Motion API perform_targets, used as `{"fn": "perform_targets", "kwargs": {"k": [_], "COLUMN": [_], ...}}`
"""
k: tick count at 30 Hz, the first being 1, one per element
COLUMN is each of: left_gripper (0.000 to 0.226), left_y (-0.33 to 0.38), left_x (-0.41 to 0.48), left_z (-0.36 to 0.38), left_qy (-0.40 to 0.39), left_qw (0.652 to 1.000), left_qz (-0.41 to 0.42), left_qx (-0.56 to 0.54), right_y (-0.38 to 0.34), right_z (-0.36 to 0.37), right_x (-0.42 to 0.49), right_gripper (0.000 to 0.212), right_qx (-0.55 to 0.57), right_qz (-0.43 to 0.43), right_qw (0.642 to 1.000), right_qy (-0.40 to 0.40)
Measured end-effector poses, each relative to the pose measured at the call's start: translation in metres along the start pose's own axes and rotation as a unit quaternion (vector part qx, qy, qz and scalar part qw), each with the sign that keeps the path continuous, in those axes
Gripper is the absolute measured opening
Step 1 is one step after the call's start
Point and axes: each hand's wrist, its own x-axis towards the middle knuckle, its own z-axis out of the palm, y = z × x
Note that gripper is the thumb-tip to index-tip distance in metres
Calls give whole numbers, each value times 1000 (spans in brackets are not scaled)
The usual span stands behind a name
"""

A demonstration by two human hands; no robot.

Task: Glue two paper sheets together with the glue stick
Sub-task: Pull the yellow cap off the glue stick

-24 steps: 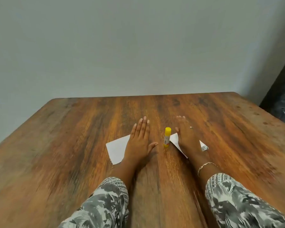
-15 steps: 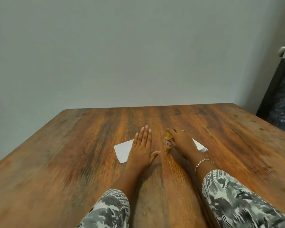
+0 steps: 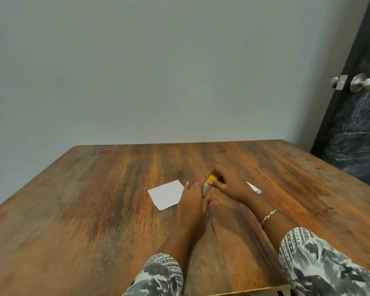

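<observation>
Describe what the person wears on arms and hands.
The left sleeve and right sleeve share a grey, black and white pattern. A thin chain bracelet circles the right wrist. The left hand and right hand wear no gloves.

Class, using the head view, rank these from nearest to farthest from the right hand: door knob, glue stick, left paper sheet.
1. glue stick: in the right hand's grip, at its left side.
2. left paper sheet: lying flat further left, past the left hand.
3. door knob: far off, upper right of the view.
</observation>
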Motion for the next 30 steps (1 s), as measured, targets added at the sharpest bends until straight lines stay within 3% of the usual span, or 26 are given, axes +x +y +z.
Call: {"fn": "perform_targets", "kwargs": {"k": [3, 6, 11, 15, 17, 23, 28, 30], "left_gripper": [21, 22, 23, 23, 23, 19, 18, 18], "left_y": [3, 4, 3, 0, 2, 3, -4, -6], "left_x": [3, -1, -6, -8, -7, -4, 5, 7], "left_z": [-12, -22, -34, -49, -56, -60, -49, -41], "left_qy": [26, 48, 32, 16, 17, 22, 20, 19], "left_qw": [999, 997, 989, 986, 986, 989, 988, 987], "left_qz": [-26, -30, -63, -75, -76, -72, -85, -97], "left_qx": [-36, -61, -128, -146, -148, -131, -127, -129], "right_y": [-20, -40, -61, -77, -82, -84, -69, -62], "right_z": [-5, -7, -10, -15, -15, -12, -11, -10], "right_x": [-4, -4, -2, 2, 6, 22, 25, 26], "right_gripper": [17, 29, 11, 20, 11, 31, 5, 12], "right_qx": [10, -48, -129, -160, -180, -224, -209, -190], "right_qz": [-13, -9, -46, -74, -72, -25, -75, -81], "right_qw": [1000, 998, 988, 975, 972, 970, 968, 970], "right_qy": [-17, -25, -73, -134, -130, -85, -116, -129]}}
